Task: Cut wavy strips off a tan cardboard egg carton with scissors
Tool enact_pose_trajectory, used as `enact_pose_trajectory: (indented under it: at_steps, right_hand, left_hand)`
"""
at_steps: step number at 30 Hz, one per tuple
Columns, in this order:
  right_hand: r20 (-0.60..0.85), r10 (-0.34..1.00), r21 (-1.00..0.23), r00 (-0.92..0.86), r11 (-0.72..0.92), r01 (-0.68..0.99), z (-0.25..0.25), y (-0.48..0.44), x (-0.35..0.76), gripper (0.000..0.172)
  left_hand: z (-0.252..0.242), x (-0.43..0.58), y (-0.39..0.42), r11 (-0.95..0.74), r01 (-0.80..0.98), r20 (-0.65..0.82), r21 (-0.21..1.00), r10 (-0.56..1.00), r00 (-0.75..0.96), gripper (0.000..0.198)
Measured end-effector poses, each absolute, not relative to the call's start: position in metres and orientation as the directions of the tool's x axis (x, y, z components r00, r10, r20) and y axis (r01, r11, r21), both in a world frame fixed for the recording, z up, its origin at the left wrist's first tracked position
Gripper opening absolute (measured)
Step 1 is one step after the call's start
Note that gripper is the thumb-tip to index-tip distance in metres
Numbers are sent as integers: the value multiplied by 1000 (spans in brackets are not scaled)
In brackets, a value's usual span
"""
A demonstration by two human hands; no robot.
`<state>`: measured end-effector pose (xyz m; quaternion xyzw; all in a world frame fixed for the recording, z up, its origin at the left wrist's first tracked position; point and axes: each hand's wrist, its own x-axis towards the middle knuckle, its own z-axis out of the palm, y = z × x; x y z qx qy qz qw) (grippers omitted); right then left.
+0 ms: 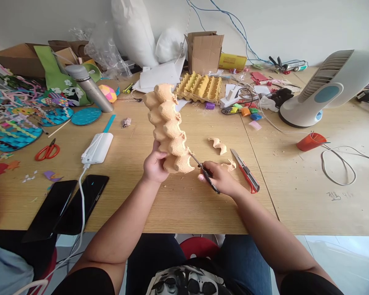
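Bright even daylight, soft shadows, sharp focus, wide-angle edge distortion.

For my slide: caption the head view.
Left hand holds egg carton strip upright; right hand holds scissors at its edge.

The left hand (154,166) holds a strip of egg carton (168,128) upright above the tabletop (184,205). The right hand (219,178) works black scissors (204,172) at its lower edge. A red utility knife (245,171) lies just beside, near cut scraps (218,144).
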<state>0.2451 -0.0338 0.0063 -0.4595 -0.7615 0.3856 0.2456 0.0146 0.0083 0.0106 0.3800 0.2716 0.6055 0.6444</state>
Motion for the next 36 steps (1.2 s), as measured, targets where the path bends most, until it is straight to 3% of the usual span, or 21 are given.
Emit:
enact_pose_trajectory:
  at_steps: [4,12,36]
  right_hand:
    - [48,891,-821,-451,293,490,7,-35,245,42]
    - [142,913,-801,-382,333,497,7,-36,244,44]
    - [151,959,-843,-241,253,476,3,-37,240,53]
  left_hand:
    - [9,19,6,34,-567,76,823,982,170,62]
    - [11,25,1,116,-580,58,806,960,272,71]
    - [14,27,-2,130,-612,19,780,973,231,71]
